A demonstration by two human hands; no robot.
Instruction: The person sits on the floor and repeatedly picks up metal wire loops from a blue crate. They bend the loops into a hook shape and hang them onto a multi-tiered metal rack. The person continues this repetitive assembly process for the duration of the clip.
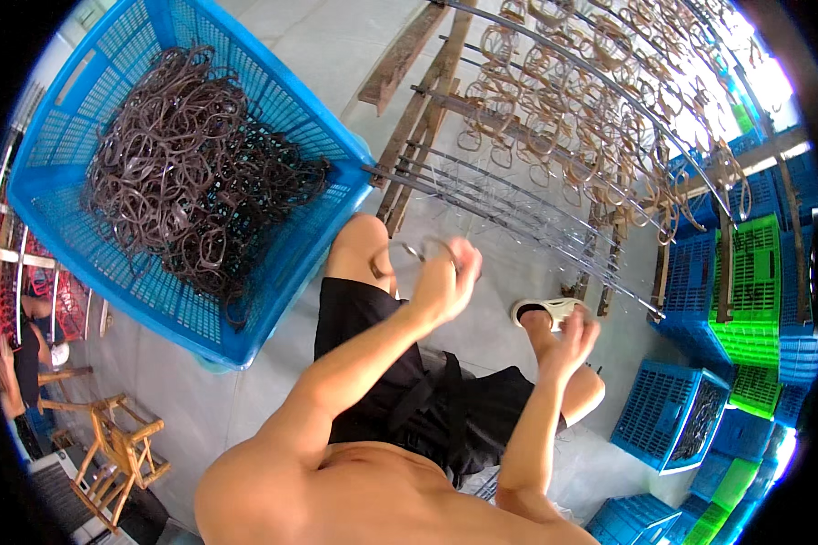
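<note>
My left hand [447, 283] is closed around a thin brown eyeglass frame [382, 263], whose curved loops stick out past the fingers above my left knee. My right hand [569, 341] is raised over my right leg, with its fingers curled together; what they hold, if anything, is too small to make out. To the left stands a large blue plastic crate [245, 350] with a tangled heap of dark brown frame-like loops [177, 163] in it. Ahead, a rack of metal rods [527, 232] carries thin wires, and many brown frames [600, 118] hang from its farther rods.
Wooden bars [427, 109] support the rack close to the crate. Right of me, a smaller blue crate [668, 413] holds dark pieces, near stacked green crates [750, 300]. A bamboo stool [123, 454] stands at lower left; another person [23, 363] sits at the far left edge.
</note>
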